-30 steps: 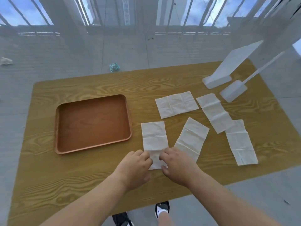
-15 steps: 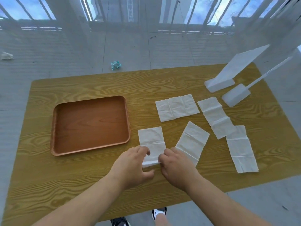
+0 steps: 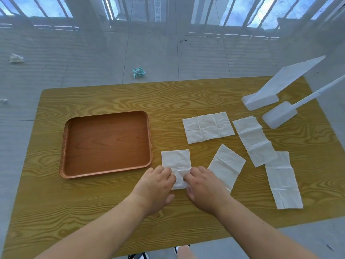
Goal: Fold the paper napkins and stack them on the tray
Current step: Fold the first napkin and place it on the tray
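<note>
An orange-brown tray (image 3: 106, 172) lies on the left half of the wooden table (image 3: 93, 212) with nothing in it. Just right of its near corner lies a white paper napkin (image 3: 175, 159), its near third turned up and over the middle. My left hand (image 3: 155, 186) and my right hand (image 3: 203, 186) pinch that folded flap from either side. Several other napkins lie flat: one beside my right hand (image 3: 226, 164), one further back (image 3: 208, 127), a long one (image 3: 254, 140) and one at the near right (image 3: 282, 181).
Two white plastic stands (image 3: 261, 101) (image 3: 278, 116) with slanted arms rise at the table's far right corner. Crumpled scraps lie on the grey floor beyond the table (image 3: 138, 72) (image 3: 16, 58). My shoes show under the near edge.
Both hands have lifted the near end of the napkin and carried it away from me, folding it over, so the napkin looks shorter than a second ago.
</note>
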